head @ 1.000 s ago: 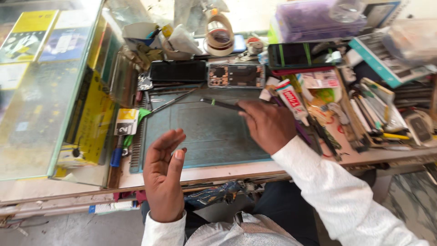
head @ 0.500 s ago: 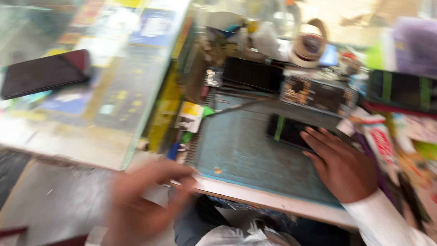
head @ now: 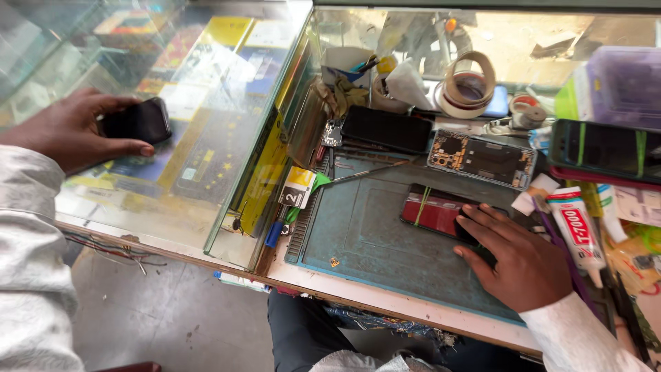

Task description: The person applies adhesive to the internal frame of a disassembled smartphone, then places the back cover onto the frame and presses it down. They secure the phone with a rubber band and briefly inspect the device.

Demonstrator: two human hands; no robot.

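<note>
Hands (head: 69, 131) (head: 513, 258) wide apart on phones (head: 138, 120) (head: 441, 212)

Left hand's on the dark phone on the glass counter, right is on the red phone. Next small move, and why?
Probably lift the dark phone and carry it toward the teal mat. The left hand already grips it on the glass counter, while the right hand lies flat on the red phone there, leaving bare mat beside it.

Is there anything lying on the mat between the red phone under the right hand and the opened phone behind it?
Nothing visible lies between them. The right hand rests on the red phone, which lies on the teal mat. A bare strip of mat separates it from the opened phone behind.
</note>
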